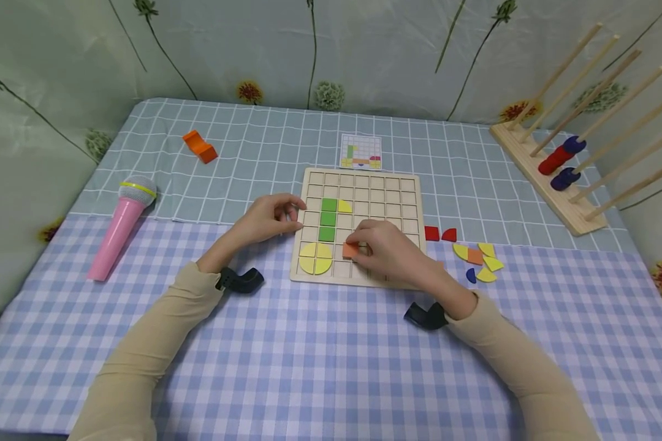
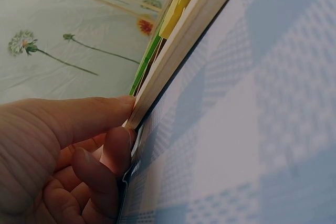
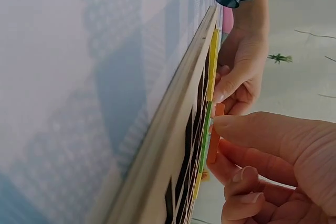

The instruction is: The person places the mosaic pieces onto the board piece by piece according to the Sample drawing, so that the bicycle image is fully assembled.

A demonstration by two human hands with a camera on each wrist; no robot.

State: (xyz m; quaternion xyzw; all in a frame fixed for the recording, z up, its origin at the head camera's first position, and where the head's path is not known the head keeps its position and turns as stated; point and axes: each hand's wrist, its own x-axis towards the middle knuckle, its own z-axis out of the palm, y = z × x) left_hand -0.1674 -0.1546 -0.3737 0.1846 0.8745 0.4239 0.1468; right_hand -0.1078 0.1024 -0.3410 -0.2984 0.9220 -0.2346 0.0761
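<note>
My right hand (image 1: 388, 245) pinches an orange square tile (image 1: 350, 250) between thumb and finger, over the lower middle of a wooden grid board (image 1: 366, 179). In the right wrist view the orange tile (image 3: 216, 135) is seen edge-on. My left hand (image 1: 267, 218) touches the board's left edge with thumb and fingertips. Green squares (image 1: 328, 218) form a column on the board. A yellow quarter-circle (image 1: 344, 206) lies beside the top one. Several yellow pieces (image 1: 315, 258) make a circle at lower left. The right hand and forearm hide part of the board.
A pattern card (image 1: 361, 151) lies behind the board. Right of it lie red pieces (image 1: 432, 233), yellow pieces (image 1: 486, 275) and a blue half-circle (image 1: 471, 275). A peg stand (image 1: 551, 184) stands far right. A pink microphone (image 1: 122, 226) and an orange block (image 1: 200, 147) are at left.
</note>
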